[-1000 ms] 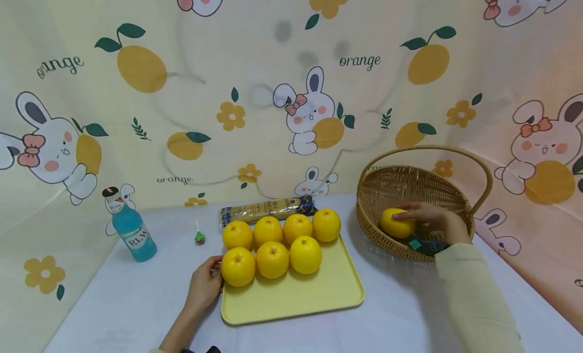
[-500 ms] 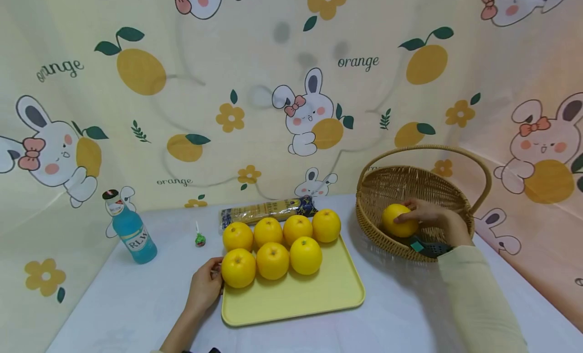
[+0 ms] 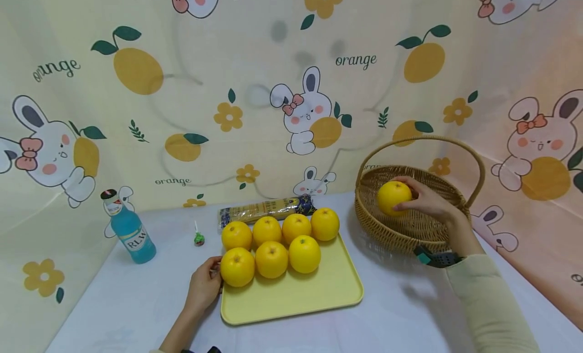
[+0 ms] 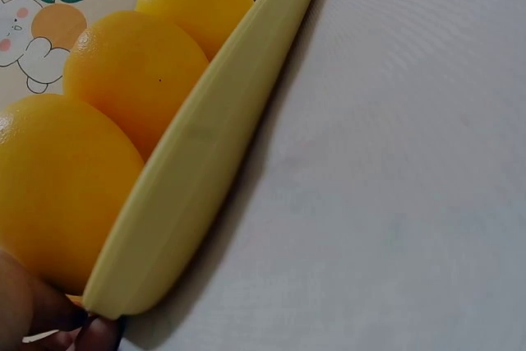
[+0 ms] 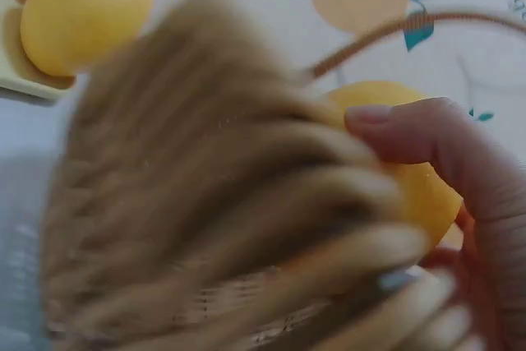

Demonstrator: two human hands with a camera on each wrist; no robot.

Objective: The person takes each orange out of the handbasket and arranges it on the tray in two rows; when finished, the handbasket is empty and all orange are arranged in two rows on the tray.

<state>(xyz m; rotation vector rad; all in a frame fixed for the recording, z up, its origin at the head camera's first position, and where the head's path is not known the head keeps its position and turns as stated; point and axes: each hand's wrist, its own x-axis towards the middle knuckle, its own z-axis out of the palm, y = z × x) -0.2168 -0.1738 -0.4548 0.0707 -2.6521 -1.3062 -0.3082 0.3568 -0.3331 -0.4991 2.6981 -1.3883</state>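
An orange [image 3: 394, 198] is gripped between the thumb and fingers of my right hand [image 3: 423, 197], raised within the mouth of the wicker basket [image 3: 387, 236]. In the right wrist view the thumb presses on the held fruit [image 5: 423, 195], while the blurred basket wall [image 5: 189, 170] hides part of it. My left hand [image 3: 205, 283] pinches the left edge of a yellow tray [image 3: 291, 305]. Its fingertips show at the tray rim [image 4: 185, 178] in the left wrist view, beside the nearest orange. Several oranges [image 3: 272, 259] sit in two rows on the tray's back half.
Behind the tray lies a clear packet of noodle-like strands [image 3: 264, 210] with dark blue ends. A blue bottle [image 3: 134, 236] stands at the left, with a green lollipop [image 3: 199, 238] to its right. The basket's tall handle [image 3: 478, 166] arches over its opening. A printed cloth backdrop hangs behind.
My right hand has lifted the orange from the bottom of the basket, up toward its rim. The left hand and the tray have stayed in place.
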